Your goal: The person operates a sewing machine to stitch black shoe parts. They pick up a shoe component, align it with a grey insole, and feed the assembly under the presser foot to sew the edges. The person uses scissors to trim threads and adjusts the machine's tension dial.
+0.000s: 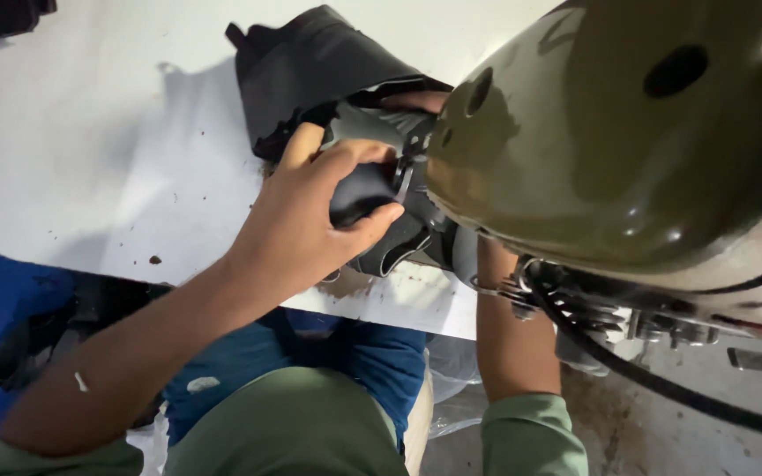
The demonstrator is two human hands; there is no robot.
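The left hand (310, 220), at the centre of the frame, was closed around a rolled edge of the black leather piece (328, 70), thumb below and fingers curled over the top, pressing it toward the needle area of the sewing machine (610, 132). The right hand (416, 101) was mostly hidden behind the olive-green machine head in the upper right; only a few fingertips showed against the black material, so its grip could not be told, though the forearm rose from under the white table (90, 159).

The leather lay bunched from the upper middle of the frame down to the presser foot (407, 167). To do this well, the fold probably needed to be kept tight and fed evenly, with fingertips held clear of the needle. A black cable (663, 388) ran along the lower right. Brown specks dotted the table at the left.
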